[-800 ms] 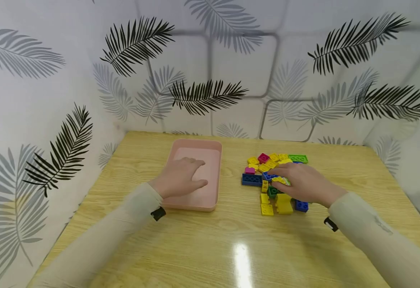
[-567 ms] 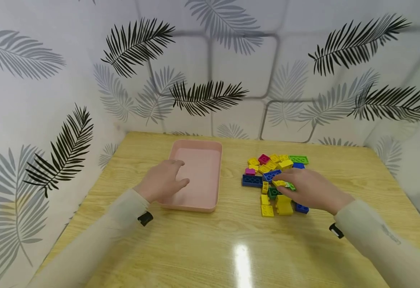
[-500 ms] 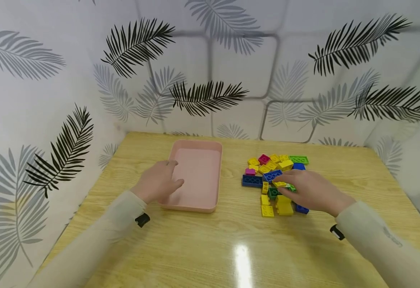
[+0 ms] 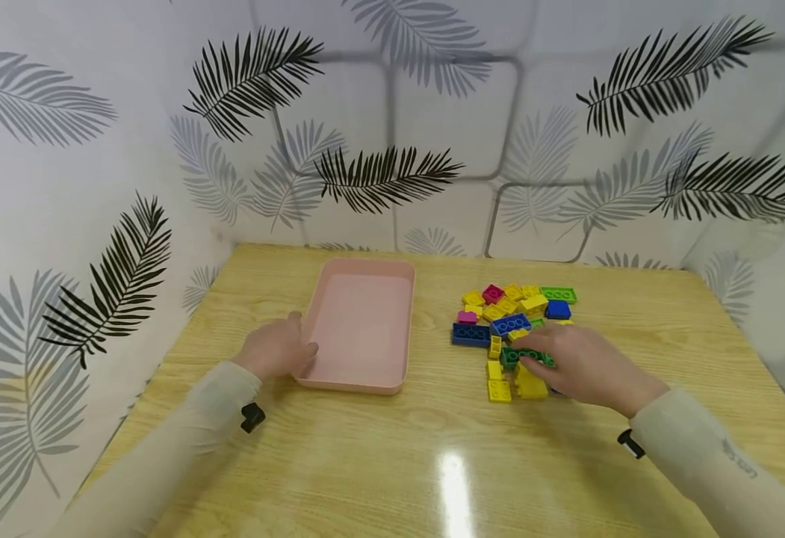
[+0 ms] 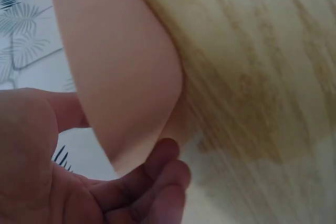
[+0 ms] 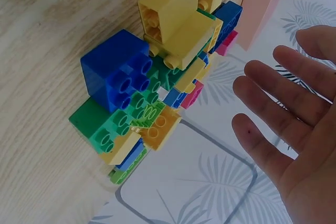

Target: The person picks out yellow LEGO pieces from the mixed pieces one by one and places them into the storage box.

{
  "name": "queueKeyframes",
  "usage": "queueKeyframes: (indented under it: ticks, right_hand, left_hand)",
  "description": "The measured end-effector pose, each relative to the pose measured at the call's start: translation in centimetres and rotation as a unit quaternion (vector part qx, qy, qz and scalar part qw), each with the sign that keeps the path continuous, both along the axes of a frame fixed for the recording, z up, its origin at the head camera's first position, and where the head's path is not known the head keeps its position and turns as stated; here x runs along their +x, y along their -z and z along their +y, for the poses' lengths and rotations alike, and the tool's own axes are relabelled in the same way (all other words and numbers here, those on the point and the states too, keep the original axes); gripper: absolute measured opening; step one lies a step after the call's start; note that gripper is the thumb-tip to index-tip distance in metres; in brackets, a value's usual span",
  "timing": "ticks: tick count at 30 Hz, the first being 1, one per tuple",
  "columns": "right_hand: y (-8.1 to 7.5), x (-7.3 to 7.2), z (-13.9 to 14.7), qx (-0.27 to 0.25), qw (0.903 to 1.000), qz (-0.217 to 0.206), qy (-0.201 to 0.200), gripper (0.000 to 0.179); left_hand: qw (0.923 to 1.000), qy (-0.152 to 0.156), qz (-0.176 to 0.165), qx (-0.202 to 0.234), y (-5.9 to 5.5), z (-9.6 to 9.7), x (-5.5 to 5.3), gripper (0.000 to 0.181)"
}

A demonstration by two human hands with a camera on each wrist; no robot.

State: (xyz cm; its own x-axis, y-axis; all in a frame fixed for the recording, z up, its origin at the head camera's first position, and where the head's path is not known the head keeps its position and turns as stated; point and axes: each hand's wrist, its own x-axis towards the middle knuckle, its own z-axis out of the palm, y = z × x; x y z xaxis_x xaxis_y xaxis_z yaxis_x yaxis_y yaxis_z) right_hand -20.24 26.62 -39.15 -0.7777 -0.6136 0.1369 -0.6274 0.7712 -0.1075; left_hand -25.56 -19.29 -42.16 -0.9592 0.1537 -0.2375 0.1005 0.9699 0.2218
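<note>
My left hand (image 4: 271,350) is at the near left side of a pink tray (image 4: 365,321). Its thumb reaches over the rim to the inside, while in the left wrist view the curled fingers (image 5: 167,169) grip the outside of the tray wall (image 5: 126,66). To the right, my right hand (image 4: 587,366) hovers above a heap of toy building bricks, nearest a dark green brick (image 4: 509,358) and a yellow brick (image 4: 529,385). In the right wrist view its fingers (image 6: 262,77) are spread and hold nothing. A blue brick (image 6: 107,66) stands on edge in the heap there.
The heap also has a dark blue brick (image 4: 470,335), a blue brick (image 4: 511,324), a red brick (image 4: 493,294) and a light green brick (image 4: 559,294), with several yellow ones. Behind the wooden table (image 4: 392,456) stands a leaf-patterned wall (image 4: 432,112).
My left hand has moved left and back from over the tray to its left rim. My right hand has shifted slightly nearer and right, showing more bricks.
</note>
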Motion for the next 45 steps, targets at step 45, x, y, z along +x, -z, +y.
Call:
queueKeyframes:
  ticks: [45]
  right_hand:
    - [1.6,1.3,2.4,-0.001,0.9986,-0.036,0.039,0.026]
  left_hand:
    - [0.9984,0.037,-0.013,0.04,2.3,6.8,0.8,0.073]
